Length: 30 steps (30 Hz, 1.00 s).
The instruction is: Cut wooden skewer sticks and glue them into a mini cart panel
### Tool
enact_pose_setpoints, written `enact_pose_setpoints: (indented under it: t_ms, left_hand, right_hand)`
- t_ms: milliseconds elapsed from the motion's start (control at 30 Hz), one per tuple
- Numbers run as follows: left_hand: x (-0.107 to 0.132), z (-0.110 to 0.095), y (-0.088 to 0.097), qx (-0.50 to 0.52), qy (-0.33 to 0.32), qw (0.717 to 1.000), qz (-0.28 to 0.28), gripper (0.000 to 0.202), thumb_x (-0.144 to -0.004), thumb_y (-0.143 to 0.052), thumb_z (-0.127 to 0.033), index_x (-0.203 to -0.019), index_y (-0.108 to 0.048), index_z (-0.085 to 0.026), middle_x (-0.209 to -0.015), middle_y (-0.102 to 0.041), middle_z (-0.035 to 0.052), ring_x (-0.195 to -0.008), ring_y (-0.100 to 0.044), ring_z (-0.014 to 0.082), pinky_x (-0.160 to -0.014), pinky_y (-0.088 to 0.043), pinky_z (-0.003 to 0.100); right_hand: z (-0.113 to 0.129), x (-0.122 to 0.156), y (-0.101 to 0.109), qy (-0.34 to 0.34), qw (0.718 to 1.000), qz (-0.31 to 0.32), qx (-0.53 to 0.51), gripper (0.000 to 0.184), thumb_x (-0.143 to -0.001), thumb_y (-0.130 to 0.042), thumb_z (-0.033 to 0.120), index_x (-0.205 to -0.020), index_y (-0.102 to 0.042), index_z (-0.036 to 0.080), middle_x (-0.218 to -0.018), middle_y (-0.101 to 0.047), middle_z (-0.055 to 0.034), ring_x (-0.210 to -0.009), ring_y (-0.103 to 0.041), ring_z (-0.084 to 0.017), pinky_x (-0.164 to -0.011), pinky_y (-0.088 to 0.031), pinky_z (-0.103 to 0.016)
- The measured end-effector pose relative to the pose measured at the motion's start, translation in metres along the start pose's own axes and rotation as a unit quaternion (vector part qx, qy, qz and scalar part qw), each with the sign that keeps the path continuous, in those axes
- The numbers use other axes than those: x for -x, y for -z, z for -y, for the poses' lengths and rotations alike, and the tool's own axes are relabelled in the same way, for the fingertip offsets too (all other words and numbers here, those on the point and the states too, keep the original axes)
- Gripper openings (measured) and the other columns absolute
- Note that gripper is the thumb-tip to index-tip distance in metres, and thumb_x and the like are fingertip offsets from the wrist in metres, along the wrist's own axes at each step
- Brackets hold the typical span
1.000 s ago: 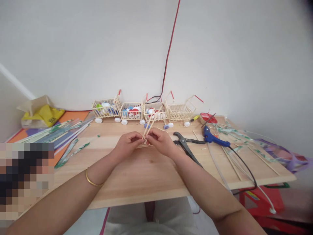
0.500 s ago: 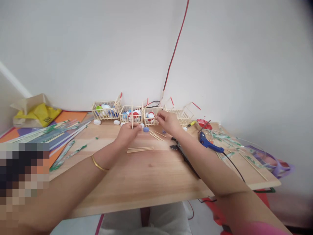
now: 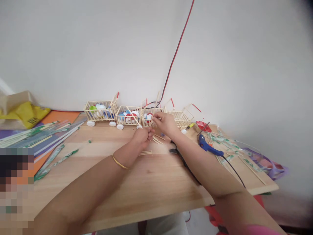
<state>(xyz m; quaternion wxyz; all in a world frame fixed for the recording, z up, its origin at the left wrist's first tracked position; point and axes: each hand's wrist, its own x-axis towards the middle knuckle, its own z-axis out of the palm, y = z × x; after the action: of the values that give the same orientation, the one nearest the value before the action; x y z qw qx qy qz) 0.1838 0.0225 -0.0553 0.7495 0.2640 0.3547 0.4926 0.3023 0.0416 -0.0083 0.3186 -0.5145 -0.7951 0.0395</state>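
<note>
My left hand (image 3: 142,136) is closed on a thin wooden stick (image 3: 134,116) that leans up and to the left. Beside it, my right hand (image 3: 166,124) pinches another pale wooden stick (image 3: 156,100), which points upward. Just behind my hands stand miniature shopping carts made of sticks: one at the left (image 3: 100,111), one in the middle (image 3: 128,116), one behind my fingers (image 3: 148,117) and a further one at the right (image 3: 182,117). Bottle caps fill several of them. Short sticks (image 3: 157,139) lie under my hands, with longer sticks (image 3: 146,152) nearer me.
A blue glue gun (image 3: 209,147) with a black cord lies right of my forearm, and black-handled pliers (image 3: 184,160) lie partly under it. Wrappers (image 3: 227,145), a red dish (image 3: 203,126) and a yellow cutter (image 3: 190,125) are at the right. Packaged sticks (image 3: 52,137) and a yellow bag (image 3: 26,114) are at the left.
My left hand has moved right, closer to my right hand, and its stick has tipped from upright to leaning left. A stick now shows upright in my right fingers. The view has shifted slightly.
</note>
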Motion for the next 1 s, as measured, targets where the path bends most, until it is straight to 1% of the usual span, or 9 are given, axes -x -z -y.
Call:
enact_pose_setpoints:
  t_ms: [100,267,400,500,600,733,833,1000]
  left_hand:
    - [-0.002,0.001,0.000,0.011,-0.006,1.000,-0.006,0.012,-0.067,-0.051,-0.002,-0.066,-0.047,-0.013,-0.053,-0.048,-0.0027,-0.038,-0.033,0.0015,-0.037,-0.020,0.016]
    - [-0.001,-0.001,-0.001,0.019,-0.006,1.000,0.003,0.011,-0.066,-0.052,-0.002,-0.067,-0.048,-0.013,-0.055,-0.049,-0.0023,-0.037,-0.031,0.0006,-0.037,-0.019,0.016]
    - [-0.003,-0.001,0.000,0.020,-0.004,1.000,0.005,0.013,-0.065,-0.051,-0.002,-0.065,-0.047,-0.014,-0.050,-0.045,-0.0038,-0.037,-0.030,0.0014,-0.037,-0.019,0.016]
    - [-0.006,0.000,0.001,0.022,0.000,1.000,0.004,0.012,-0.066,-0.052,-0.003,-0.065,-0.047,-0.014,-0.050,-0.045,-0.0037,-0.036,-0.031,0.0017,-0.037,-0.019,0.016]
    - [-0.007,-0.001,0.001,0.028,0.001,1.000,0.004,0.012,-0.066,-0.050,-0.002,-0.066,-0.047,-0.014,-0.052,-0.045,-0.0037,-0.036,-0.030,0.0014,-0.037,-0.018,0.016]
    - [-0.006,-0.002,0.001,0.036,0.003,0.999,0.007,0.014,-0.067,-0.048,-0.001,-0.064,-0.044,-0.014,-0.049,-0.041,-0.0050,-0.035,-0.029,0.0016,-0.036,-0.017,0.016]
    - [-0.005,-0.002,0.001,0.037,0.006,0.999,0.009,0.015,-0.068,-0.045,-0.001,-0.063,-0.044,-0.015,-0.048,-0.040,-0.0052,-0.035,-0.029,0.0018,-0.037,-0.016,0.016]
    - [-0.005,-0.002,0.001,0.037,0.008,0.999,0.007,0.014,-0.067,-0.047,-0.001,-0.065,-0.044,-0.015,-0.050,-0.044,-0.0043,-0.034,-0.029,0.0018,-0.037,-0.016,0.016]
  right_hand:
    - [-0.002,-0.001,-0.003,0.010,1.000,-0.004,0.003,0.016,-0.082,-0.050,0.024,-0.074,-0.064,0.018,-0.073,-0.063,-0.0012,-0.068,-0.054,-0.014,-0.063,-0.035,-0.024]
    - [-0.004,-0.004,-0.007,0.012,0.999,-0.018,0.036,0.017,-0.081,-0.052,0.023,-0.071,-0.064,0.018,-0.072,-0.062,-0.0028,-0.071,-0.054,-0.015,-0.064,-0.036,-0.025]
    - [-0.003,-0.004,-0.008,0.010,0.999,-0.020,0.048,0.015,-0.081,-0.053,0.023,-0.073,-0.065,0.019,-0.077,-0.064,-0.0041,-0.075,-0.055,-0.017,-0.067,-0.037,-0.026]
    - [-0.001,-0.004,-0.007,0.018,0.998,-0.013,0.060,0.014,-0.081,-0.053,0.021,-0.074,-0.065,0.018,-0.078,-0.064,-0.0047,-0.077,-0.056,-0.017,-0.068,-0.037,-0.027]
    - [0.001,-0.004,-0.006,0.008,0.997,0.005,0.077,0.013,-0.080,-0.053,0.021,-0.075,-0.065,0.018,-0.078,-0.063,-0.0050,-0.075,-0.055,-0.017,-0.067,-0.037,-0.026]
    - [0.003,-0.006,-0.006,-0.004,0.995,0.024,0.099,0.011,-0.076,-0.053,0.018,-0.073,-0.064,0.019,-0.075,-0.062,-0.0043,-0.072,-0.054,-0.016,-0.065,-0.035,-0.026]
    - [0.004,-0.007,-0.008,-0.008,0.995,0.025,0.100,0.010,-0.075,-0.053,0.018,-0.072,-0.063,0.019,-0.073,-0.061,-0.0031,-0.070,-0.054,-0.015,-0.063,-0.035,-0.025]
    - [0.006,-0.007,-0.009,-0.006,0.996,0.023,0.089,0.011,-0.075,-0.052,0.019,-0.073,-0.062,0.019,-0.072,-0.062,-0.0017,-0.069,-0.054,-0.015,-0.063,-0.035,-0.024]
